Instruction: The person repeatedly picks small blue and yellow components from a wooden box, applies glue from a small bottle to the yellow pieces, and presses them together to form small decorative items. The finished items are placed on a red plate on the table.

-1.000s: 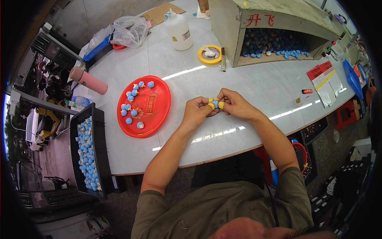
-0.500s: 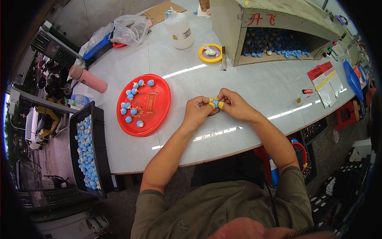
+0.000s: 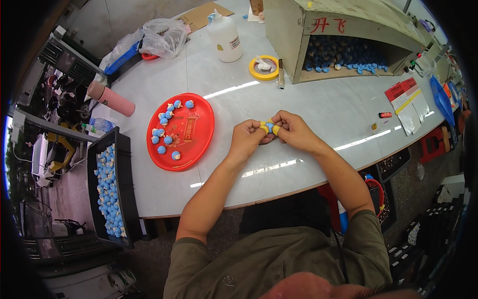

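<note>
Between the fingertips of both hands is a small blue piece [image 3: 270, 127], pinched over the middle of the grey table [image 3: 229, 182]. My left hand [image 3: 246, 139] closes on it from the left, my right hand [image 3: 295, 132] from the right. Yellow wrappings cover several of the fingertips, and the fingers hide much of the piece. To the left of my hands lies a round red tray [image 3: 191, 144] carrying several small blue-and-cream balls [image 3: 162, 149]. Many similar blue-and-cream pieces [image 3: 107, 192] fill a black bin [image 3: 130, 199] at the table's left end.
A pale green cabinet [image 3: 285, 40] at the back right holds a heap of blue pieces [image 3: 343, 52]. Behind my hands stand a white bottle [image 3: 225, 40] and a yellow tape roll [image 3: 255, 74]. A pink flask [image 3: 112, 98] lies left; red-and-yellow packets [image 3: 403, 94] lie right.
Both hands keep their pinch in nearly the same place, with only a slight shift of the fingers around the blue piece. The whole view has moved very slightly.
</note>
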### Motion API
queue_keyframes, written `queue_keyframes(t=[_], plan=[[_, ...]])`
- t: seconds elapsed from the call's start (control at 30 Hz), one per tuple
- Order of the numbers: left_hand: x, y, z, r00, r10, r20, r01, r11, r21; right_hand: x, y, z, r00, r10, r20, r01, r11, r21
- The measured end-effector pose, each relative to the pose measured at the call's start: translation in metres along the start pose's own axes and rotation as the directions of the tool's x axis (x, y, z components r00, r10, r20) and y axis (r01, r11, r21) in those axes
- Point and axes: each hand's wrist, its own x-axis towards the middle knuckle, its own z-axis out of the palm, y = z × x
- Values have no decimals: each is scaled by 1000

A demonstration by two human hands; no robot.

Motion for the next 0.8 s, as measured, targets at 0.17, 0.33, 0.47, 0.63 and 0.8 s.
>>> queue_keyframes(t=[0.17, 0.33, 0.47, 0.63, 0.8], plan=[[-2, 3, 0, 999, 0, 38, 2, 999, -47, 1, -1, -3, 1000, 20, 14, -21, 999, 49], [-1, 0, 1, 999, 25, 30, -24, 999, -21, 2, 2, -2, 1000, 2, 31, -3, 999, 41], [0, -6, 2, 999, 44, 6, -44, 999, -22, 0, -5, 0, 999, -30, 34, 28, 999, 39], [-1, -8, 3, 998, 66, 5, -66, 998, -14, -2, -7, 1, 999, -26, 46, 24, 999, 35], [-1, -7, 4, 998, 60, -4, -60, 998, -11, 2, 5, 0, 997, -67, 44, 65, 997, 36]])
